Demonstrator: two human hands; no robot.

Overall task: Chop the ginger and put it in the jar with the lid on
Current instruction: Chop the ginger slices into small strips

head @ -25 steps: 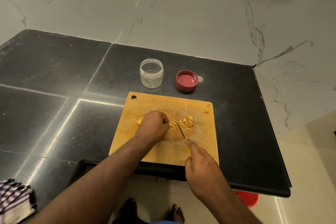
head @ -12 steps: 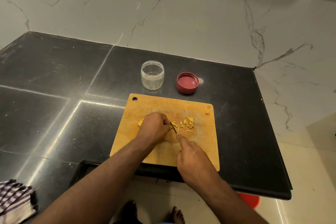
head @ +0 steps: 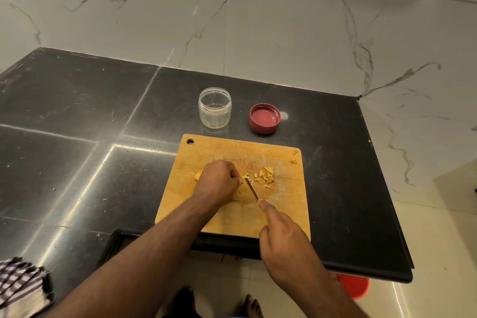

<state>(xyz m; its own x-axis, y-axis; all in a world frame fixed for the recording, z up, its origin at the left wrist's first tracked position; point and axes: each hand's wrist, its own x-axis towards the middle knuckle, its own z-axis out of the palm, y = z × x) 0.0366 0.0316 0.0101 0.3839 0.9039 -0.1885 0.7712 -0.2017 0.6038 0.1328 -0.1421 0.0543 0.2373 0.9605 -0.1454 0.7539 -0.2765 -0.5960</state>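
Observation:
A wooden cutting board point(head: 284, 204) lies at the counter's front edge. My left hand point(head: 218, 183) presses down on a piece of ginger point(head: 198, 175), mostly hidden under its fingers. My right hand point(head: 282, 237) grips a small knife point(head: 251, 190) with a yellow handle, its blade tip right beside the left fingers. Several chopped ginger pieces point(head: 264, 178) lie to the right of the blade. Behind the board stands an open clear jar point(head: 214, 107), with its red lid point(head: 264, 118) upside down to the right.
The black stone counter point(head: 77, 124) ends at its right edge point(head: 382, 188); a marble wall rises behind. A checked cloth point(head: 18, 289) lies at the lower left. A red container point(head: 353, 285) stands on the floor below the counter, near my bare feet.
My right hand slid the knife in toward the left fingers, then drew back slightly in a cutting stroke. My left hand stayed on the ginger.

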